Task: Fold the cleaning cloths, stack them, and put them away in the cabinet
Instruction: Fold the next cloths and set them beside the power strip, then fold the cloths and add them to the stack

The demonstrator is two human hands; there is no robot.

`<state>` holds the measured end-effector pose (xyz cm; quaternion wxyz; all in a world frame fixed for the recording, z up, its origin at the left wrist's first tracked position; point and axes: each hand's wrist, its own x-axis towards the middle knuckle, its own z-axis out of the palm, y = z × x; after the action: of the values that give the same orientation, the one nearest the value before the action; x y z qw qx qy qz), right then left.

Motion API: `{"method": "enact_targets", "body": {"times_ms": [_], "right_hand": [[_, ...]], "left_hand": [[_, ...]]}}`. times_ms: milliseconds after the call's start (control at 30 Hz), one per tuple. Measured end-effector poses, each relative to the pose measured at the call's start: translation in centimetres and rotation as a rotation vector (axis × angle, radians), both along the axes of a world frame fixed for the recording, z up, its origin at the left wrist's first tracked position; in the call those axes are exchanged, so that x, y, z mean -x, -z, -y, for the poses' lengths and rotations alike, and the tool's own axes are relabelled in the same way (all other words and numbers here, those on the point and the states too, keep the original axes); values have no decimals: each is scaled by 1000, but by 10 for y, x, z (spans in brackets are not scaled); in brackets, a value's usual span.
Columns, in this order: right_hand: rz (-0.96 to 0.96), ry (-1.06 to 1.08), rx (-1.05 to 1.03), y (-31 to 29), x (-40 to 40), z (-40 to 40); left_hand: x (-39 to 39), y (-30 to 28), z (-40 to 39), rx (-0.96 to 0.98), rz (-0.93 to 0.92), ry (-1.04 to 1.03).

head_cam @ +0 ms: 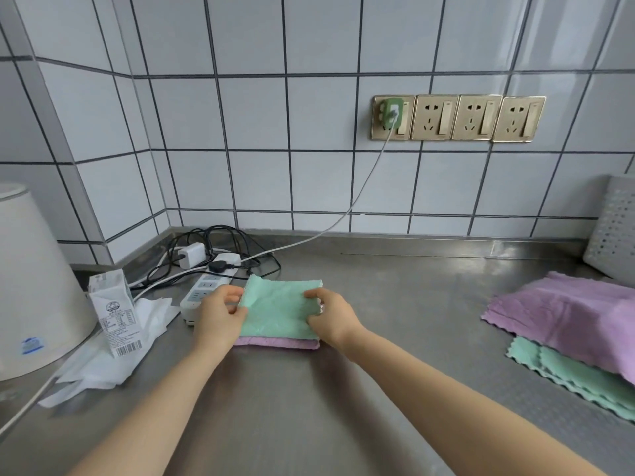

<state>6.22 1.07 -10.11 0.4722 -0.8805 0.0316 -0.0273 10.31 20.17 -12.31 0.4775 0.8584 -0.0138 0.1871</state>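
Note:
A folded green cloth (280,309) lies on top of a folded purple cloth (275,342) in the middle of the steel counter (395,304). My left hand (218,316) pinches the green cloth's left edge. My right hand (331,316) grips its right edge, thumb on top. At the right edge of the view lies a loose pile of unfolded cloths, a purple cloth (567,314) on top and green cloths (577,376) underneath. No cabinet is in view.
A power strip (202,292) with chargers and tangled black and white cables sits behind my left hand. A small milk carton (115,310), white tissue (113,359) and a white kettle (31,286) stand at the left. A perforated grey basket (615,231) stands at the back right.

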Motion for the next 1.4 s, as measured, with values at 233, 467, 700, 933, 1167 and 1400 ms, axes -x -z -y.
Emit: {"method": "enact_targets", "body": {"times_ms": [233,467,700,933,1167,1400], "right_hand": [[-77,-71,136,-20,32,31],[-77,-78,319,-36,110,121],[133,43,1033,-33,207,241],[110,237,1083,-7,260,315],[90,455,967,-5,241,314],[249,401,1038,-32,226,321]], "left_hand": [[1,-14,-1,-432,-56,-144],[54,-41,78,-357,97,98],[118,-26,209,-348,161,449],[170,-12,323,-387,225,764],[183,-2,381,-450,192,869],[159,-15,406,-522,65,808]]}}
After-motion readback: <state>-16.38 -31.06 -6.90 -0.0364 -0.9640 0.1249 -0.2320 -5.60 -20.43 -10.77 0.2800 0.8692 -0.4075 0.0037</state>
